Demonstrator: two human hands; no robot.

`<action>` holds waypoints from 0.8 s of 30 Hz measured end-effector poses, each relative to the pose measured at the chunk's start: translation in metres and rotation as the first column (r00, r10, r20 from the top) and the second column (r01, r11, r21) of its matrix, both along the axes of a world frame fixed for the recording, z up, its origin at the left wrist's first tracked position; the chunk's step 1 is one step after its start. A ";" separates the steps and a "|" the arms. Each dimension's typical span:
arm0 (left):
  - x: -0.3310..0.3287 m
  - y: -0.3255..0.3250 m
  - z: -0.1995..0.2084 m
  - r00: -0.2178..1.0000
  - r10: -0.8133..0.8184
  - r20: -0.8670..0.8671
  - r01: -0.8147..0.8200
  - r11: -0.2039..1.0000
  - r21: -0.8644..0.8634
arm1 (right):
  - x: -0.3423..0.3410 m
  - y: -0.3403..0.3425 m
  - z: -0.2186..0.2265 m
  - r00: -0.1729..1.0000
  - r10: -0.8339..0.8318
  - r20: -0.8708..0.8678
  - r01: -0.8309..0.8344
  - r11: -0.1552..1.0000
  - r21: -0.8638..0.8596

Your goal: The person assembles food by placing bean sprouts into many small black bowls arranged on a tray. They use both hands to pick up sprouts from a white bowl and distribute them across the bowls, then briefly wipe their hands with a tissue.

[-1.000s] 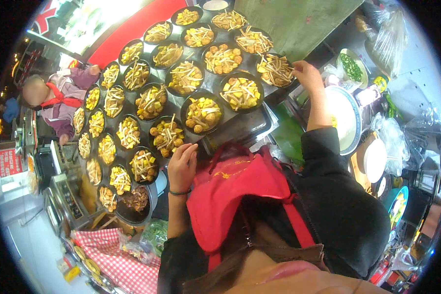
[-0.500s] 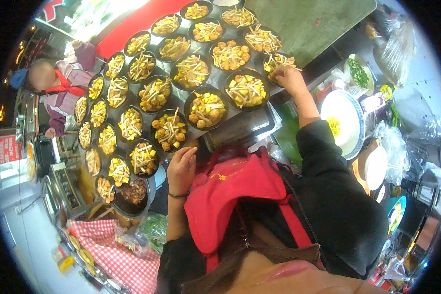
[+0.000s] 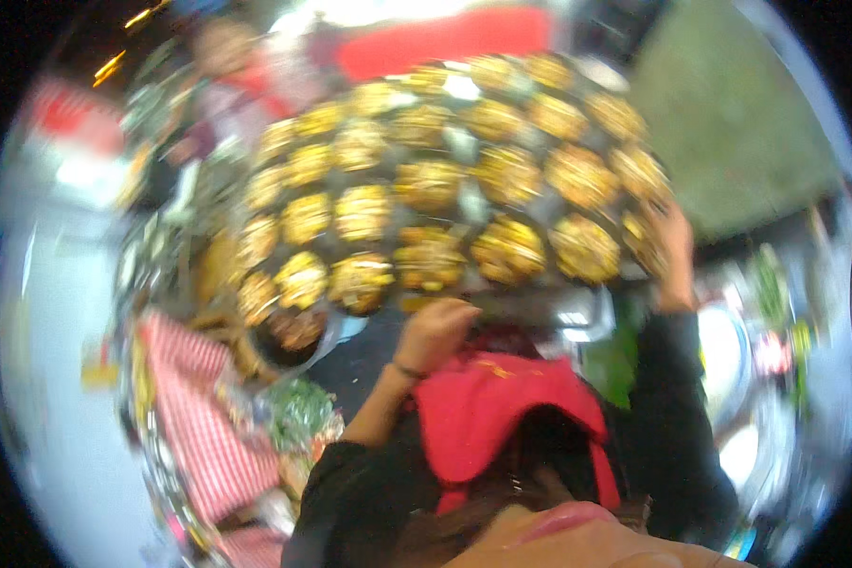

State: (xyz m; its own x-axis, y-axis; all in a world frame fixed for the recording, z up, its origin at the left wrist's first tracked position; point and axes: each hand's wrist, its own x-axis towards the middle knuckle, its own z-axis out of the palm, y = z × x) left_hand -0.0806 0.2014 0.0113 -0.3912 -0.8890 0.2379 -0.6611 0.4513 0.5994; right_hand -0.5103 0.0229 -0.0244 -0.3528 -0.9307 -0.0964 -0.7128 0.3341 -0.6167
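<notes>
Right hand (image 3: 670, 239) lay against right side of end bowl (image 3: 642, 244) — blur hid whether fingers gripped. Left hand (image 3: 437, 333) sat near table's (image 3: 471, 201) front edge, fingers looking curled, grip impossible to tell. End bowl stood at right end of nearest row: dark rim, yellow-brown food, smeared by blur. Mouth faced up; outline looked narrow, long axis slanting upper left to lower right. Beyond — rows of similar filled bowls (image 3: 506, 248).

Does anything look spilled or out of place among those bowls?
I can't make out any spill, though the picture is blurred. One oddity: at the near left end of the bowls, a dark vessel holds brown food, unlike the yellowish helpings around it.
</notes>
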 end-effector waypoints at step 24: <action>0.005 0.017 -0.006 0.993 0.109 -0.035 -0.113 0.986 -0.127 | -0.030 -0.006 -0.027 0.969 0.093 -0.230 -0.119 0.988 -0.103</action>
State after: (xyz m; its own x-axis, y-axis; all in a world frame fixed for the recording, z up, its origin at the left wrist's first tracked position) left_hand -0.0754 0.2185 0.0054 -0.2832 -0.8881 0.3620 -0.6955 0.4501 0.5601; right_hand -0.5404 0.0165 -0.0513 -0.2521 -0.9641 0.0838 -0.8644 0.1854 -0.4674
